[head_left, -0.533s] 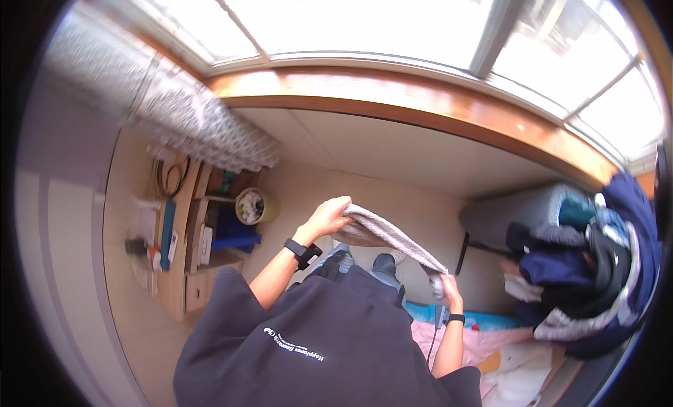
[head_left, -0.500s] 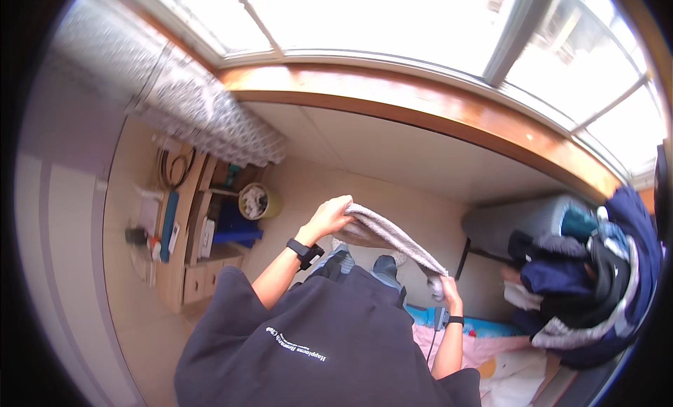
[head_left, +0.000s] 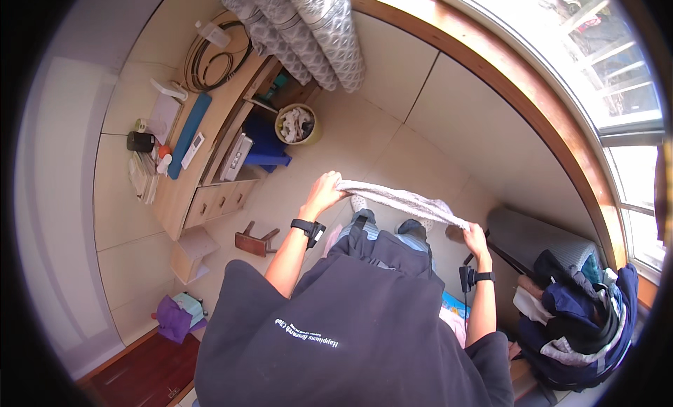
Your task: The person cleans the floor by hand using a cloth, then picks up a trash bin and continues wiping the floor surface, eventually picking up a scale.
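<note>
Pale grey cloth (head_left: pixel 403 199) spans the gap btwn L hand (head_left: pixel 324 192) and R hand (head_left: pixel 477 241), ahead of the dark top (head_left: pixel 364 316). Forearms (head_left: pixel 286 262) reach fwd, hands well apart, R lower in view. Fingers curled tight on it, one end ea., middle unsupported.

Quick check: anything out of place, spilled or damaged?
Mainly the clothes pile at right: garments lie jumbled together, not neatly folded. No spill shows, nor damage on the grey cloth held between left hand and right hand.
</note>
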`<state>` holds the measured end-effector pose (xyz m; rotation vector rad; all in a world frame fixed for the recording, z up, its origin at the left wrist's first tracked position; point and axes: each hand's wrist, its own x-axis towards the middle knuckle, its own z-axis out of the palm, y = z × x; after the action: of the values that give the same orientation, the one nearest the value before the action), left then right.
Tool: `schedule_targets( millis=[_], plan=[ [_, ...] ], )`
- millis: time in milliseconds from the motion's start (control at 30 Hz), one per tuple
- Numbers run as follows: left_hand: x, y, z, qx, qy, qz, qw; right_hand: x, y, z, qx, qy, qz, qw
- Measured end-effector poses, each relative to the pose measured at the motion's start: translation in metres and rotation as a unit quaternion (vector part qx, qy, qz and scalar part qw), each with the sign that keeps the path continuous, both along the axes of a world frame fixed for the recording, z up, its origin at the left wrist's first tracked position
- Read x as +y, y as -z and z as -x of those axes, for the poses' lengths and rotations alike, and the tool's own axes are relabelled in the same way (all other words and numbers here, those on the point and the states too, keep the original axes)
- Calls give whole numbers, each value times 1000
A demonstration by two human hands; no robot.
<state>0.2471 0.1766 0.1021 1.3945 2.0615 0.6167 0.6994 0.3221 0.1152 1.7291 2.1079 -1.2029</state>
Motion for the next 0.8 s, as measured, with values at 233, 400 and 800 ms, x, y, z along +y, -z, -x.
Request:
schedule_targets(
  millis=[233, 400, 800],
  plan=[
    [-35, 31, 35, 34, -2, 71, 997, 17, -18, 88, -60, -74, -71, 993],
    [-28, 33, 52, -49, -19, 97, 994, 25, 5, 94, -69, -98, -88, 989],
    [3, 14, 75, -111, -73, 168, 977, 40, 53, 93, -80, -39, -10, 996]
  ],
)
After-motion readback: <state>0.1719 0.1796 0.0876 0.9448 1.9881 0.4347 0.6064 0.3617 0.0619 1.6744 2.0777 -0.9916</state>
